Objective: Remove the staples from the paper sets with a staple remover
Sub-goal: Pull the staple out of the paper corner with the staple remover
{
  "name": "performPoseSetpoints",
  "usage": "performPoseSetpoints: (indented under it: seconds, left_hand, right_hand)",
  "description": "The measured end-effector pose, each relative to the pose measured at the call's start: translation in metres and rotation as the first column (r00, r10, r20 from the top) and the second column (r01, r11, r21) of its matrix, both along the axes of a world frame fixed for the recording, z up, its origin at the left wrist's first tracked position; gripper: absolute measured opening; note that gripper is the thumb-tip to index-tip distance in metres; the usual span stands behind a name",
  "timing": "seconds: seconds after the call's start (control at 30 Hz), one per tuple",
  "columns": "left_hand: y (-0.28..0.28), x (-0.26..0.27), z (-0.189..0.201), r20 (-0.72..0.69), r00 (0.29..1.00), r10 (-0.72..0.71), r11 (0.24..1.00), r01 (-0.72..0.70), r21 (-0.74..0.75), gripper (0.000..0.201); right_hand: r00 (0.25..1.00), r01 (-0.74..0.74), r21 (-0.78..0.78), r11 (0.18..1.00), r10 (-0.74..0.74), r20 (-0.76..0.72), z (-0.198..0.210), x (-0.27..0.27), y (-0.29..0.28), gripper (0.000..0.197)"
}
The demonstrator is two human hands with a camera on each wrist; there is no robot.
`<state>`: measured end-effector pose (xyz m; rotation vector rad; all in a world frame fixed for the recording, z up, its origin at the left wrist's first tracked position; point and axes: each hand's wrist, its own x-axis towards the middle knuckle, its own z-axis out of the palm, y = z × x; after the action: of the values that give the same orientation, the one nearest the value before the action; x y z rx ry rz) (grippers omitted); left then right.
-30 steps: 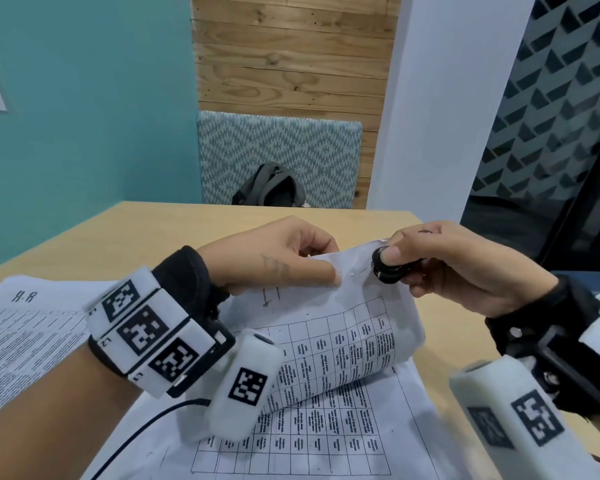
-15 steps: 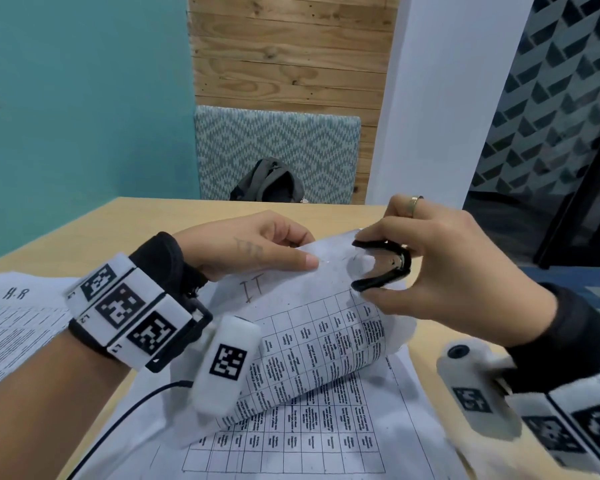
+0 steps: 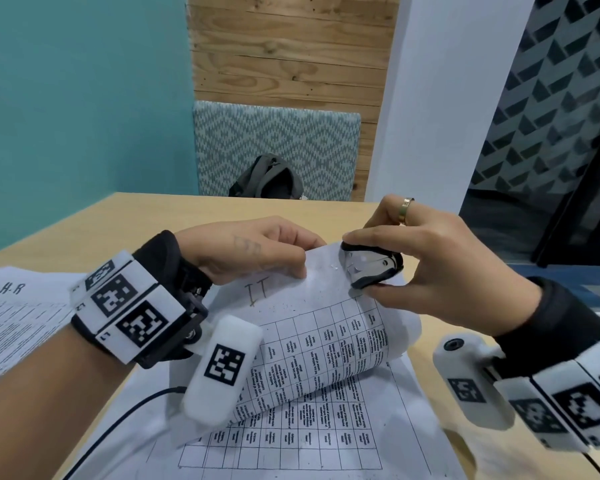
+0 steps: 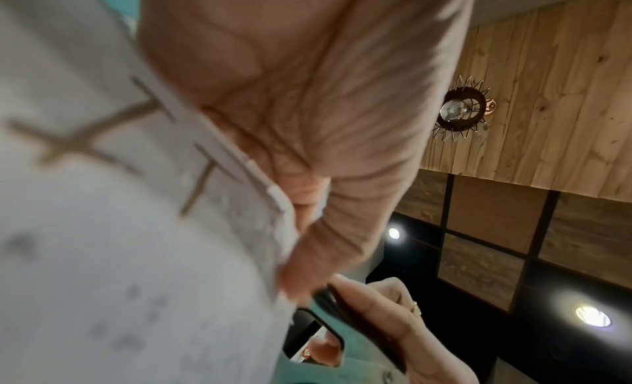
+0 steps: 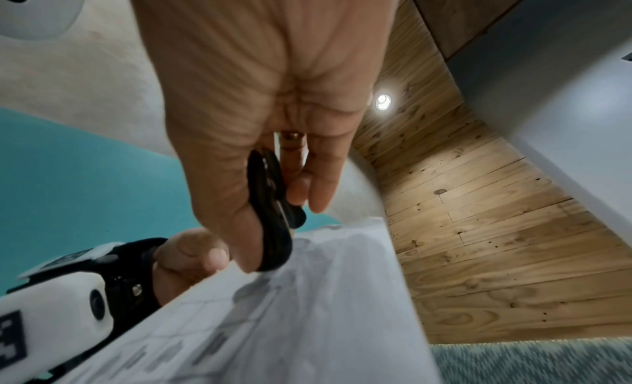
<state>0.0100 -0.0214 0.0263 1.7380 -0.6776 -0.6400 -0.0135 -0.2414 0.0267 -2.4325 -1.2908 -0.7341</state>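
A stapled paper set [image 3: 312, 327] printed with a table and marked "II" is curled up off the wooden table [image 3: 153, 216]. My left hand [image 3: 257, 251] pinches its top edge, thumb on the front [image 4: 308, 268]. My right hand [image 3: 426, 268] grips a black staple remover [image 3: 371, 268] between thumb and fingers, its metal claws facing the top corner of the paper. In the right wrist view the remover [image 5: 270, 214] sits at the paper's edge [image 5: 325, 254]. A small staple mark [image 3: 333, 267] shows on the sheet just left of the claws.
Another sheet with a table grid [image 3: 291, 445] lies flat under the curled set. A printed stack marked "H-R" [image 3: 14, 313] lies at the left. A black cable [image 3: 125, 417] crosses the table. A patterned seat back [image 3: 274, 140] with a dark bag [image 3: 267, 178] stands behind the table.
My right hand turned over and lifted with the staple remover, then came back down against the paper's top corner. My left hand kept its pinch and rose slightly.
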Motion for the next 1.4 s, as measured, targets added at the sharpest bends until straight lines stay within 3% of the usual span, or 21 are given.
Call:
performPoseSetpoints:
  seconds: [0.43,0.63,0.83,1.4]
  left_hand:
    - [-0.009,-0.003,-0.005,-0.065,0.992,0.111,0.991,-0.115,-0.062,0.022]
    - [-0.018,-0.009,-0.006,0.115,0.972,0.205,0.979,-0.202,-0.039,0.026]
    - [-0.019,-0.010,-0.007,0.209,0.945,0.253,0.966,-0.257,-0.009,0.014]
    - [-0.020,-0.016,0.000,-0.021,0.974,0.225,0.966,-0.226,-0.127,0.014]
  right_hand:
    - [0.998,-0.034,0.020,0.999,0.033,0.048,0.001,0.005,-0.008,0.040]
    - [0.995,-0.052,-0.018,0.998,0.054,0.083,0.002,0.001,-0.004,0.032]
    - [0.993,-0.054,-0.025,0.998,0.056,0.103,0.003,-0.001,-0.003,0.032]
    - [0.979,0.001,-0.122,0.993,0.023,0.201,0.003,-0.006,0.000,0.023]
